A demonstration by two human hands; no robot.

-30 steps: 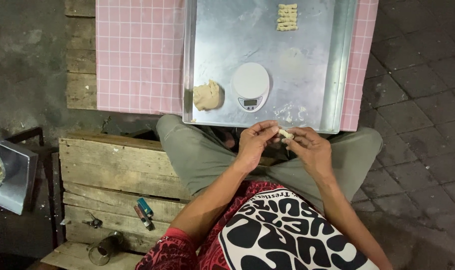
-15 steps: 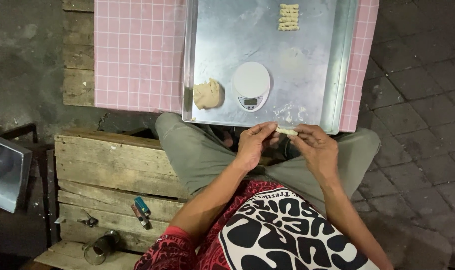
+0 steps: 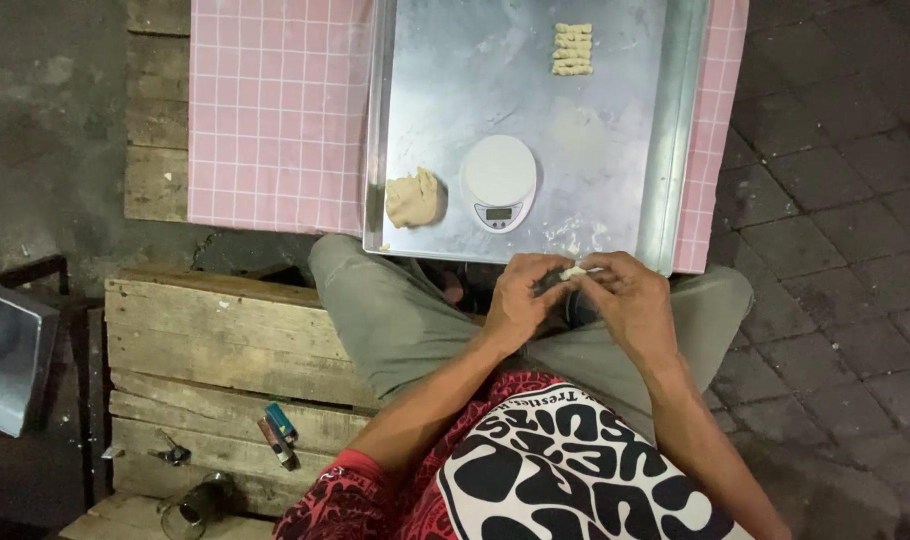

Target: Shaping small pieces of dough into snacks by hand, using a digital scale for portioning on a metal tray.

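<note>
dough piece (image 3: pixel 573 271) pinched between left hand (image 3: pixel 520 300) and right hand (image 3: pixel 630 300) | shaping step judged | near tray (image 3: pixel 615 150) front edge | placement beside formed pieces (image 3: pixel 573 49) likely needed

A white round scale (image 3: pixel 498 182) and a dough lump (image 3: pixel 412 198) are being borne by a metal tray (image 3: pixel 615 150) just beyond the grip; lighters (image 3: pixel 278 430) are lying well apart, on a wooden pallet (image 3: pixel 215 340).

Outdoor paved yard (image 3: pixel 835 200), wooden pallet (image 3: pixel 225 340)
</note>
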